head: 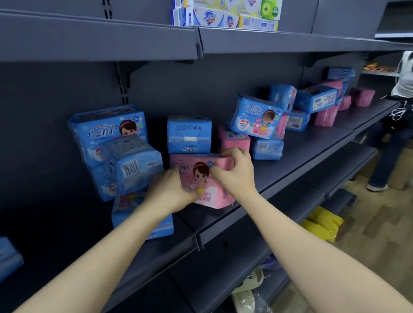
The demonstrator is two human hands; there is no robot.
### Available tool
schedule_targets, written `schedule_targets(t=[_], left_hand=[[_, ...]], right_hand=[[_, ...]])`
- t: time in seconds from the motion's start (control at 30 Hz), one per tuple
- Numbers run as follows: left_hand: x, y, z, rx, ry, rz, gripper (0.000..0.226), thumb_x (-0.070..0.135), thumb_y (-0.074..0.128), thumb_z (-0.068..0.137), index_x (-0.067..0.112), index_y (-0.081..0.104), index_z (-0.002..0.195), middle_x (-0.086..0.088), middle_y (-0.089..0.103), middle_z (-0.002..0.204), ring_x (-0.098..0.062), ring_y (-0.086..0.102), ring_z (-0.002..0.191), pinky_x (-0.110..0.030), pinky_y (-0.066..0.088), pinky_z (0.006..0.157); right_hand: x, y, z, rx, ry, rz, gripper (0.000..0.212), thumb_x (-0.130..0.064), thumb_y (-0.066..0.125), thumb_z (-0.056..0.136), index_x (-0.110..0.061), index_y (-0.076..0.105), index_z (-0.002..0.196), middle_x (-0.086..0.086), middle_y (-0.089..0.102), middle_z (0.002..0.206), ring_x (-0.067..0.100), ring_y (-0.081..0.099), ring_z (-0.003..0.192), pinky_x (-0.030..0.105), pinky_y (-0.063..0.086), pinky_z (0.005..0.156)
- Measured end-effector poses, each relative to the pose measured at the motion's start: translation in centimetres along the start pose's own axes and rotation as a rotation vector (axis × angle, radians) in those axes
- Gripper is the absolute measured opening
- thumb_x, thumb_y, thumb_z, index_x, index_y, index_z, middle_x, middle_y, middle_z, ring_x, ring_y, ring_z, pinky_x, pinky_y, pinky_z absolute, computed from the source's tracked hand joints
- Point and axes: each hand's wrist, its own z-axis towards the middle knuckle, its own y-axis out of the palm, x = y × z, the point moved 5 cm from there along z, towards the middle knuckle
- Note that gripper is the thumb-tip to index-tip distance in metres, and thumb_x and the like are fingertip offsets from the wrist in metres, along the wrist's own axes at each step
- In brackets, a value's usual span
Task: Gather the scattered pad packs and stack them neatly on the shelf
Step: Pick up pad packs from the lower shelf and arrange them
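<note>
Head view shows both hands closed on one pink pack (201, 173): the left hand (170, 190) curls its fingers round the pack's left edge, and the right hand (237, 174) pinches the upper right corner between thumb and fingers. The pack stands tilted near the front of the shelf (302, 150), its lower corner close to the lip.

Just above and behind its top edge stands an upside-down blue pack (189, 135). Whether that one rests on the pink pack or only stands behind it I cannot tell. If it does lean there, pulling the pink pack away would likely tip it forward. At the left, a leaning blue pile (110, 133) with a barcode pack (135, 164) perched against it sits just beside the left wrist. A nudge from the forearm could bring it down onto the flat blue pack (127, 213) below. The wrapping looks glossy and soft, so a corner pinch may slip.

Further right, a jumble of blue and pink packs (256, 118) lies scattered along the same shelf, so I judge most of the gathering is not yet done. The shelving is dark grey metal. Soap boxes (224, 7) sit one level up, with slippers (247, 295) and yellow goods (322, 223) on levels below. Another person (410, 81) stands at the far right beside a cardboard box (404, 163) on a patterned floor
</note>
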Motion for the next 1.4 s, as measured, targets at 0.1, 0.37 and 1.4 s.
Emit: schedule_targets(t=[0.1, 0.37, 1.4], left_hand=[[-0.1, 0.3, 0.3, -0.023, -0.006, -0.055, 0.053, 0.033, 0.074, 0.07, 0.013, 0.052, 0.114, -0.005, 0.062, 0.11, -0.023, 0.058, 0.098, -0.027, 0.046, 0.076], [-0.1, 0.7, 0.5, 0.003, 0.001, -0.11, 0.063, 0.029, 0.076, 0.069, 0.014, 0.049, 0.123, -0.005, 0.064, 0.107, -0.021, 0.06, 0.094, -0.026, 0.045, 0.07], [4.0, 3.3, 0.1, -0.047, 0.079, 0.367, 0.073, 0.023, 0.066, 0.084, 0.014, 0.022, 0.142, -0.018, 0.02, 0.144, -0.039, 0.034, 0.126, -0.041, 0.048, 0.084]], right_hand=[[0.4, -0.7, -0.2, 0.002, 0.001, 0.033, 0.025, -0.012, 0.07, 0.075, -0.019, 0.053, 0.092, -0.003, 0.044, 0.105, 0.008, 0.043, 0.094, 0.02, 0.031, 0.08], [2.0, -1.8, -1.1, 0.018, 0.022, 0.162, 0.021, -0.019, 0.059, 0.056, -0.023, 0.049, 0.074, -0.004, 0.047, 0.09, 0.004, 0.043, 0.079, 0.012, 0.034, 0.068], [1.3, -0.2, -3.3, -0.243, -0.128, -0.942, 0.069, -0.042, 0.062, 0.081, -0.021, 0.031, 0.139, 0.009, 0.026, 0.143, 0.037, 0.022, 0.132, 0.051, 0.036, 0.097]])
